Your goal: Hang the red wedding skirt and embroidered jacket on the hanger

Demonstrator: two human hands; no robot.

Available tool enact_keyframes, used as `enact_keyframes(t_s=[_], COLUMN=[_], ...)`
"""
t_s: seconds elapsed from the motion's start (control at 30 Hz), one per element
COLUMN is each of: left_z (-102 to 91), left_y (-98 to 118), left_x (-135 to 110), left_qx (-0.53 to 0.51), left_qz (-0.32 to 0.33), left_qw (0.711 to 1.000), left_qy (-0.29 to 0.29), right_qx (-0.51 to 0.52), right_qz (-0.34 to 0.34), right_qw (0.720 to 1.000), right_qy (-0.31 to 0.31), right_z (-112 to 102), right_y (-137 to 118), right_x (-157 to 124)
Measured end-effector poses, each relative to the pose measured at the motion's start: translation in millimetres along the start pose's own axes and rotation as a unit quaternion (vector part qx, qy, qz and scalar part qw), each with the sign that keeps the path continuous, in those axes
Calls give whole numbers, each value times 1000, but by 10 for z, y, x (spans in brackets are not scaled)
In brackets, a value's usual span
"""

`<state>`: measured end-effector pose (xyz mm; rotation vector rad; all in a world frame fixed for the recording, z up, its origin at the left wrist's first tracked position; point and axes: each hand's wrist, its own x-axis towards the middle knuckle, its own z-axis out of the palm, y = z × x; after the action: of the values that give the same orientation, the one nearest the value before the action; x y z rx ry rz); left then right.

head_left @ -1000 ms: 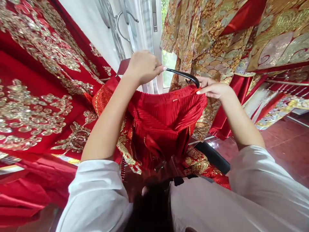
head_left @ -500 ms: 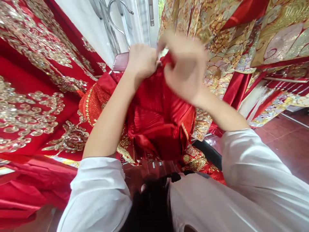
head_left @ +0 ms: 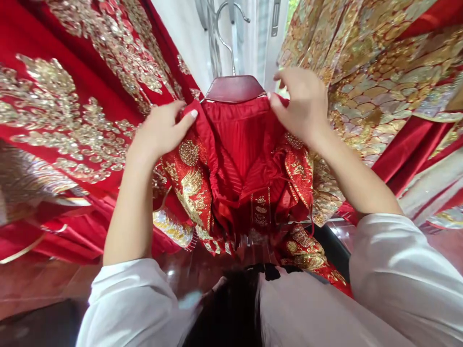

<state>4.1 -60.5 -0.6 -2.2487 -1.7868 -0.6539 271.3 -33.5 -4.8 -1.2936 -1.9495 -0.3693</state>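
Observation:
A red dress [head_left: 240, 144] with a pleated inner front and gold embroidery hangs in front of me on a maroon hanger [head_left: 235, 89] with a metal hook. My left hand [head_left: 161, 127] grips its left shoulder, thumb on top of the cloth and the other fingers mostly hidden behind it. At the opposite shoulder, my right hand [head_left: 306, 106] holds the cloth beside the hanger's end, its thumb in front and its index finger bent above. Both embroidered sides of the dress fall below my hands.
On the left hang red garments [head_left: 68, 120] covered in gold beadwork. Gold sequined garments [head_left: 365, 91] crowd the right side. Behind the hanger are a white door frame [head_left: 275, 29] and metal rails. Red-gold cloth [head_left: 307, 250] lies low, next to a black edge.
My hands have parted from the middle of the neckline to the two shoulders. The hanger's top, covered in part before, now shows whole, and the dress is spread wider.

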Motion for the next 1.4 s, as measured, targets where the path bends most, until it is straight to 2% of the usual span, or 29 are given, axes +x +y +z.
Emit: enact_keyframes(t_s=[0.03, 0.1, 0.2, 0.27, 0.33, 0.43, 0.53, 0.6, 0.7, 0.8, 0.87, 1.0, 1.07, 1.17, 1.27, 1.4], left_z=[48, 137, 178, 147, 112, 114, 157, 163, 132, 123, 145, 186, 180, 152, 135, 131], left_y=[-56, -119, -172, -227, -303, -407, -443, -425, -356, -285, -270, -299, -306, -293, -274, -249], left_x=[-26, -28, 64, 165, 273, 389, 388, 321, 175, 68, 51, 85, 84, 55, 32, 20], left_qx=[9, 23, -5, -84, -186, -313, -376, -352, -190, -78, -95, -168, -184, -178, -160, -167], left_qz=[-17, -34, -4, 44, 66, 1, -65, -53, -10, 7, 4, -23, -30, -30, -38, -44], left_qw=[1000, 999, 1000, 995, 976, 937, 911, 924, 980, 997, 995, 985, 982, 983, 986, 985], left_qy=[-14, 5, 21, -17, -87, -158, -156, -141, -60, 3, 2, -24, -28, -25, -17, -17], right_qx=[46, 154, 275, 312, 329, 326, 349, 345, 262, 163, 117, 81, 76, 65, 80, 107], right_qz=[-10, -31, -65, -61, -46, -46, -24, 4, 32, 28, 21, 21, 36, 97, 146, 144], right_qw=[999, 987, 957, 945, 940, 940, 930, 933, 963, 986, 992, 996, 996, 985, 981, 982], right_qy=[-4, -46, -73, -71, -80, -92, -114, -102, -44, -34, -38, -12, 40, 125, 102, 59], right_z=[32, 154, 320, 360, 357, 312, 217, 124, -6, -35, 9, 156, 226, 312, 356, 332], right_y=[42, 104, 132, 124, 112, 117, 221, 359, 601, 788, 859, 908, 902, 873, 876, 975], right_x=[138, 349, 476, 477, 468, 482, 460, 347, 11, -311, -397, -383, -433, -636, -820, -831])
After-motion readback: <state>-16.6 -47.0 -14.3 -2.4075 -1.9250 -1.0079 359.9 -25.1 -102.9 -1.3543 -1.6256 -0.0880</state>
